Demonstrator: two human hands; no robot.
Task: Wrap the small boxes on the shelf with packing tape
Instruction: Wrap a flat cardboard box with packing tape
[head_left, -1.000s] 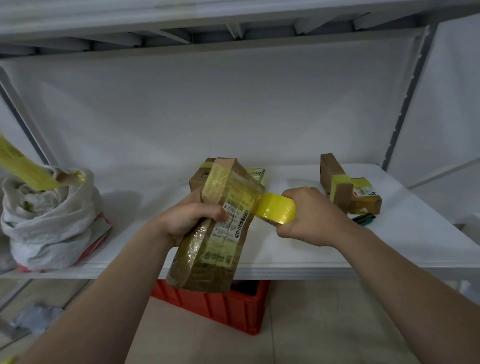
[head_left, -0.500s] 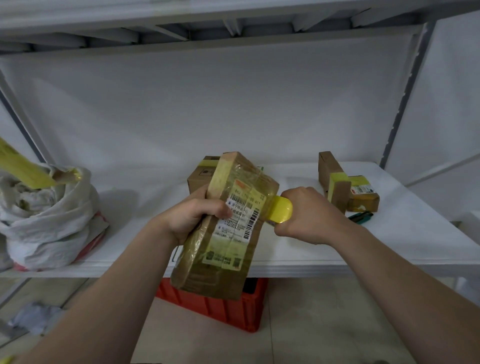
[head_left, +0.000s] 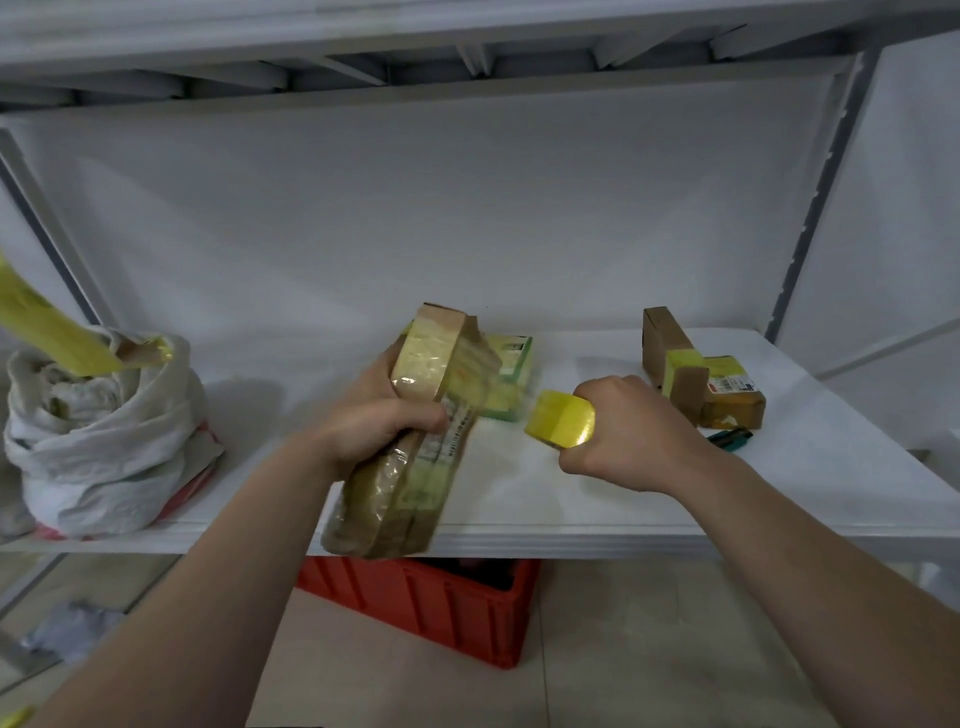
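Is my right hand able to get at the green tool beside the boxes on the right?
Likely yes: nothing lies between the right hand and the green tool. It grips the tape roll, though, so its fingers are busy.

bag (head_left: 98, 441) shelf-left | held box (head_left: 410, 441) centre front | two boxes (head_left: 696, 382) shelf-right | crate (head_left: 431, 608) under shelf (head_left: 831, 493)
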